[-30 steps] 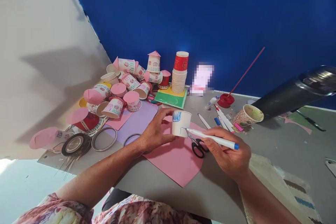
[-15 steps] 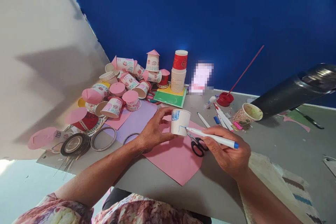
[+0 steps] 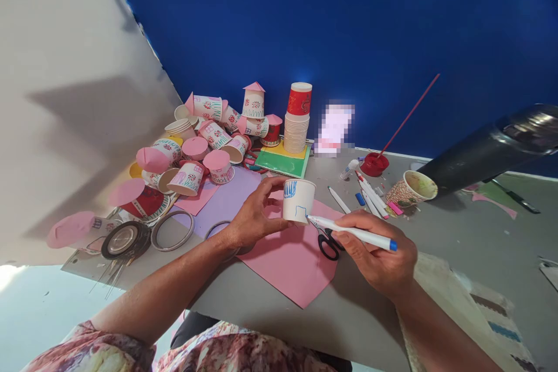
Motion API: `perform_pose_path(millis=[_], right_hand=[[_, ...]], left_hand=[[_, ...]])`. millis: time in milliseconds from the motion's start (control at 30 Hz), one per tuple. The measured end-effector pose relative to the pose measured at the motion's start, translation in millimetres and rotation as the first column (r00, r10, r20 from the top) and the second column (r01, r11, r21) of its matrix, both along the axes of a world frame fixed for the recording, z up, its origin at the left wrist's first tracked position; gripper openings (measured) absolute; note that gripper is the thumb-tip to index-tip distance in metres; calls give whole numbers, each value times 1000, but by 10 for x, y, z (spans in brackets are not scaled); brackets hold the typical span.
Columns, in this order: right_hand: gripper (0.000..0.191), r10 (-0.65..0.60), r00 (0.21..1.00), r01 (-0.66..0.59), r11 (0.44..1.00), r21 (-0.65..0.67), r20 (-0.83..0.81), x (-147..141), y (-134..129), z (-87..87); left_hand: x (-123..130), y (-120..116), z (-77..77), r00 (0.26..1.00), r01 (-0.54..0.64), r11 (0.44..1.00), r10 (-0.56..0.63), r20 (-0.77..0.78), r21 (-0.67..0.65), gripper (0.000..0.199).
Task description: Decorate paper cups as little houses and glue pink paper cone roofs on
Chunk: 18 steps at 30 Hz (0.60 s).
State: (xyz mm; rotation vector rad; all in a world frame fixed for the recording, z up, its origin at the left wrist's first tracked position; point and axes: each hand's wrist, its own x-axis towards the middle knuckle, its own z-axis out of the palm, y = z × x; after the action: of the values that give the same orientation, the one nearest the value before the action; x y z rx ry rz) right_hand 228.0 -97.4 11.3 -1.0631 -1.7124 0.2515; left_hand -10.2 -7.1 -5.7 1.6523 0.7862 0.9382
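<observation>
Between the thumb and fingers of my left hand [image 3: 257, 212] is a white paper cup [image 3: 306, 193], held upright above a pink paper sheet [image 3: 292, 270]. Blue marks show on the cup: a filled patch at its upper left and a square-cornered outline lower down. My right hand [image 3: 383, 253] grips a white felt-tip marker [image 3: 353, 232] with a blue end, its tip at the cup's lower right side. Black-handled scissors [image 3: 328, 244] lie on the pink sheet below the marker, their blades partly hidden.
Decorated cups with pink paper tops [image 3: 187, 177] crowd the left. A cup stack [image 3: 295, 131] stands on a green-and-yellow packet [image 3: 279, 161]. Several markers [image 3: 370, 195], a patterned cup [image 3: 410, 189] and a black flask [image 3: 479, 154] are at right. Tape rolls [image 3: 172, 231] lie left, a cloth [image 3: 449, 302] right.
The blue outline on the cup has gained a top line and a right side. The marker tip has moved slightly down, and the cup has shifted a little left.
</observation>
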Motion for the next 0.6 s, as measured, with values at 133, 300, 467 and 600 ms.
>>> perform_pose_path(millis=[133, 300, 467, 600], right_hand=[[14, 22, 1000, -22, 1000, -3, -8, -2, -7, -6], [16, 41, 999, -42, 999, -18, -24, 3, -13, -21], [15, 64, 998, -64, 998, -4, -24, -27, -7, -35], [15, 72, 997, -73, 997, -3, -16, -57, -1, -32]], left_hand=[[-2, -1, 6, 1000, 5, 1000, -5, 10, 5, 68], [-14, 3, -22, 1000, 0, 1000, 1, -18, 11, 69], [-8, -12, -42, 996, -17, 997, 24, -82, 74, 69], [5, -34, -23, 991, -30, 995, 42, -123, 99, 69]])
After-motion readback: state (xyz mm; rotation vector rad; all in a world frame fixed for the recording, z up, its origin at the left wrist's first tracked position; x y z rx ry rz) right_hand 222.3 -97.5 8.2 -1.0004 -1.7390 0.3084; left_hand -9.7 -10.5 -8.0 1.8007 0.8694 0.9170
